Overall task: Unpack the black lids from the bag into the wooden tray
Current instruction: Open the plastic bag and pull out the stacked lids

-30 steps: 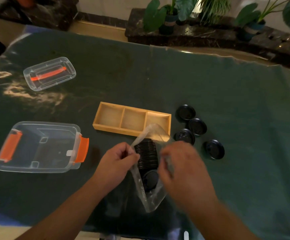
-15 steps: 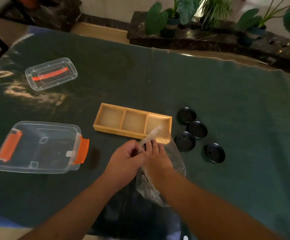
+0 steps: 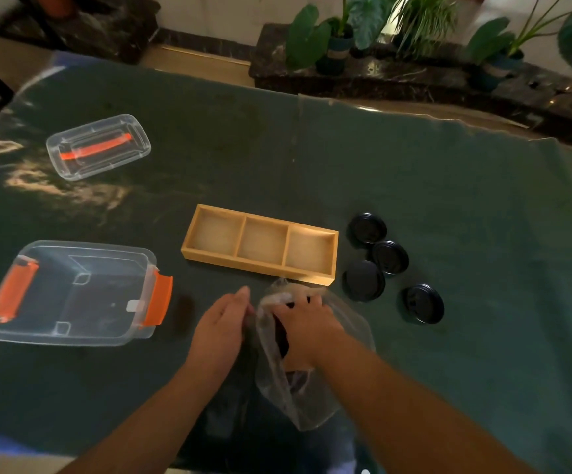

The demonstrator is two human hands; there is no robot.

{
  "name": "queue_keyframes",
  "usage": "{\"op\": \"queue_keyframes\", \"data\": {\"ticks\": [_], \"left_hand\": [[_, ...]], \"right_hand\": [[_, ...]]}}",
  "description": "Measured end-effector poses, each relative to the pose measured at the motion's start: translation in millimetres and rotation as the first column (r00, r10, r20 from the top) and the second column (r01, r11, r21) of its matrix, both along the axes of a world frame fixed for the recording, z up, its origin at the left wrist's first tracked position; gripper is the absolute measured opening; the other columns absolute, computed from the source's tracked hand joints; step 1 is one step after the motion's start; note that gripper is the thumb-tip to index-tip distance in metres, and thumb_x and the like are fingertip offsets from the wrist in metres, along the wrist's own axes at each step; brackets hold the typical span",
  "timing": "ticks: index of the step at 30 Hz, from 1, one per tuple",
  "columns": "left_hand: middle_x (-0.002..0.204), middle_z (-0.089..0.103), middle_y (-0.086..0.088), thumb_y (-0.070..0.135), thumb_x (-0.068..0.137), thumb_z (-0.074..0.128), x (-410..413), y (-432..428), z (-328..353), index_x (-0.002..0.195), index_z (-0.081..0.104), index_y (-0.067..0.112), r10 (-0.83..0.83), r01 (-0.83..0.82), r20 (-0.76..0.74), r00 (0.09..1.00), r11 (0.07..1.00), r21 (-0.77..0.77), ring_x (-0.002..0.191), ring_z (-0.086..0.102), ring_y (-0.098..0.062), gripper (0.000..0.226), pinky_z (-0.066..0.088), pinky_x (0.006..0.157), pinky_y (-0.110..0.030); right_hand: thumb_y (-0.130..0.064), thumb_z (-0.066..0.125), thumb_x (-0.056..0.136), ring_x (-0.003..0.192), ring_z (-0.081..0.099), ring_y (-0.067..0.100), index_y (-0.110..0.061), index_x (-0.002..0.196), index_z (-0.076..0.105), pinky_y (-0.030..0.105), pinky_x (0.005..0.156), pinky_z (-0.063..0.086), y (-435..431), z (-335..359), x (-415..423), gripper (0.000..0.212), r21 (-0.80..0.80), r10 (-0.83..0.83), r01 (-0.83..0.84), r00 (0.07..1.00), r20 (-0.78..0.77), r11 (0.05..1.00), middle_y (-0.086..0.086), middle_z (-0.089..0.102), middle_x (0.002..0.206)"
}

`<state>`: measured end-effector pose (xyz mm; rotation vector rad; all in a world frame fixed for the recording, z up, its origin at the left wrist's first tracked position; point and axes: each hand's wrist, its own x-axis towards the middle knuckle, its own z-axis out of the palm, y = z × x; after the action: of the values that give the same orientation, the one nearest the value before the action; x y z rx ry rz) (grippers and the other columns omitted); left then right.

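Inside the bag (image 3: 312,398), fingers (image 3: 307,307) cover black lids (image 3: 283,340).

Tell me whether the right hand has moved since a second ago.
Yes. The right hand has gone from outside the clear plastic bag into its mouth, ending closer to the wooden tray near edge.

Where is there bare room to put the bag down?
Bare cloth lies between the clear bin and the wooden tray, and right of the four black lids. It is crowded around the bag, both hands and the tray's near edge.
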<state>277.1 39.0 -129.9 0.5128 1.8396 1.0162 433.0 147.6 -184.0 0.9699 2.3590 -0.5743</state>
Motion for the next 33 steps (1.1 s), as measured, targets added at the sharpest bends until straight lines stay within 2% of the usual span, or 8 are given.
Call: {"op": "queue_keyframes", "data": {"ticks": [5, 8, 11, 15, 17, 19, 27, 33], "left_hand": [[0.109, 0.072, -0.012, 0.048, 0.109, 0.049, -9, -17, -58, 0.119, 0.062, 0.018, -0.163, 0.219, 0.173, 0.971, 0.896, -0.386, 0.088, 0.072, -0.031, 0.034, 0.059, 0.087, -0.048], [0.106, 0.083, -0.009, 0.057, 0.107, 0.046, -8, -29, -63, 0.124, 0.069, 0.024, -0.027, 0.201, 0.49, 0.871, 0.931, -0.306, 0.083, 0.079, -0.029, 0.043, 0.06, 0.081, -0.043], [0.087, 0.081, -0.007, 0.052, 0.108, 0.047, -14, -27, -58, 0.12, 0.075, 0.021, 0.123, -0.011, 0.541, 0.832, 0.979, -0.206, 0.064, 0.072, -0.021, 0.044, 0.058, 0.077, -0.041], [0.114, 0.081, 0.006, 0.06, 0.097, 0.06, -20, -24, -46, 0.13, 0.068, 0.041, -0.028, 0.033, 0.385, 0.922, 0.999, -0.007, 0.094, 0.076, -0.012, 0.039, 0.055, 0.083, -0.04], [0.123, 0.078, 0.018, 0.072, 0.09, 0.064, -15, -22, -36, 0.129, 0.067, 0.054, -0.142, 0.13, 0.361, 0.922, 0.99, 0.057, 0.109, 0.072, 0.0, 0.043, 0.052, 0.086, -0.036], [0.122, 0.079, 0.011, 0.064, 0.092, 0.069, -6, -20, -29, 0.121, 0.073, 0.051, -0.128, 0.09, 0.34, 0.932, 0.988, 0.126, 0.106, 0.073, -0.001, 0.032, 0.056, 0.083, -0.031], [0.081, 0.079, 0.001, 0.02, 0.099, 0.072, -6, -8, -14, 0.082, 0.08, 0.025, 0.048, -0.079, 0.145, 0.988, 0.973, 0.217, 0.076, 0.07, -0.01, 0.02, 0.057, 0.07, -0.025], [0.077, 0.077, 0.0, 0.028, 0.103, 0.067, -8, 0, -16, 0.079, 0.074, 0.028, 0.185, -0.197, 0.091, 0.978, 0.968, 0.155, 0.074, 0.068, -0.013, 0.025, 0.057, 0.077, -0.044]], "right_hand": [[-0.068, 0.073, 0.069, 0.144, 0.03, 0.053, -0.037, 0.151, 0.036, 0.067, 0.113, 0.035, 10, -6, 2, 0.095, -0.069, -0.086, 0.089, 0.995, 0.051, 0.994, 0.016, 0.033, 0.161], [-0.069, 0.077, 0.07, 0.144, 0.032, 0.049, -0.042, 0.155, 0.03, 0.063, 0.112, 0.043, 13, 1, 10, 0.101, -0.146, -0.327, 0.317, 0.944, -0.044, 0.937, 0.008, 0.016, 0.164], [-0.044, 0.09, 0.076, 0.135, 0.051, 0.036, -0.034, 0.142, 0.054, 0.054, 0.109, 0.052, 13, 13, 19, 0.076, -0.408, -0.583, 0.462, 0.773, -0.25, 0.787, 0.006, 0.038, 0.152], [-0.019, 0.086, 0.085, 0.12, 0.069, 0.039, -0.038, 0.128, 0.067, 0.053, 0.093, 0.062, 8, 25, 36, 0.05, -0.936, -0.939, 0.268, 0.313, -0.141, 0.23, 0.006, 0.071, 0.131], [-0.025, 0.085, 0.088, 0.126, 0.066, 0.044, -0.028, 0.145, 0.06, 0.063, 0.094, 0.058, -1, 19, 45, 0.063, -0.984, -0.961, 0.067, 0.213, 0.177, -0.166, 0.014, 0.069, 0.14], [-0.03, 0.088, 0.085, 0.128, 0.063, 0.049, -0.011, 0.145, 0.061, 0.067, 0.097, 0.054, -14, 11, 41, 0.068, -0.947, -0.926, 0.004, 0.207, 0.315, -0.322, 0.024, 0.066, 0.14], [-0.031, 0.093, 0.081, 0.127, 0.062, 0.055, -0.004, 0.133, 0.07, 0.065, 0.1, 0.053, -33, 11, 41, 0.063, -0.906, -0.904, -0.044, 0.092, 0.417, -0.422, 0.032, 0.066, 0.136], [-0.017, 0.083, 0.088, 0.12, 0.066, 0.055, 0.004, 0.129, 0.071, 0.064, 0.085, 0.062, -31, 22, 40, 0.048, -0.91, -0.91, -0.066, 0.09, 0.404, -0.41, 0.035, 0.066, 0.134]]}}
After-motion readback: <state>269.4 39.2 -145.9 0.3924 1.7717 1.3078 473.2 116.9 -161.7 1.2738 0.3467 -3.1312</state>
